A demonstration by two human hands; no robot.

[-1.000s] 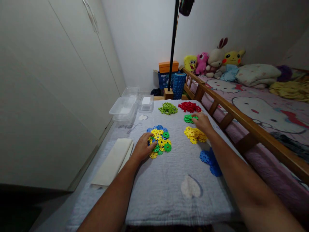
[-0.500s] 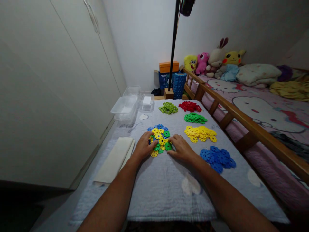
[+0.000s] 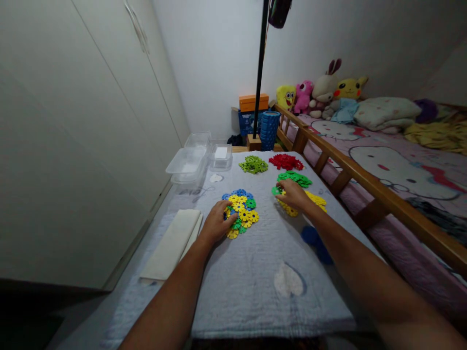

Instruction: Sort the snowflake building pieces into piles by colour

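Note:
A mixed heap of yellow, blue and green snowflake discs (image 3: 241, 209) lies on the grey cloth (image 3: 255, 262). My left hand (image 3: 218, 223) rests on the heap's left side, fingers curled on the discs. My right hand (image 3: 292, 193) is over the yellow pile (image 3: 314, 200), pinching a green disc (image 3: 275, 190) just short of the green pile (image 3: 297, 179). Sorted piles lie beyond: light green (image 3: 253, 164), red (image 3: 285, 161), and blue (image 3: 314, 238) partly hidden under my right forearm.
Clear plastic tubs (image 3: 189, 163) stand at the cloth's far left, a folded white cloth (image 3: 171, 245) at its left edge. A wooden bed rail (image 3: 365, 182) runs along the right, with plush toys (image 3: 321, 90) behind. A black pole (image 3: 260, 73) rises at the back.
My right hand left the mixed heap with a green disc and moved right and away toward the green pile. The left hand stayed on the heap.

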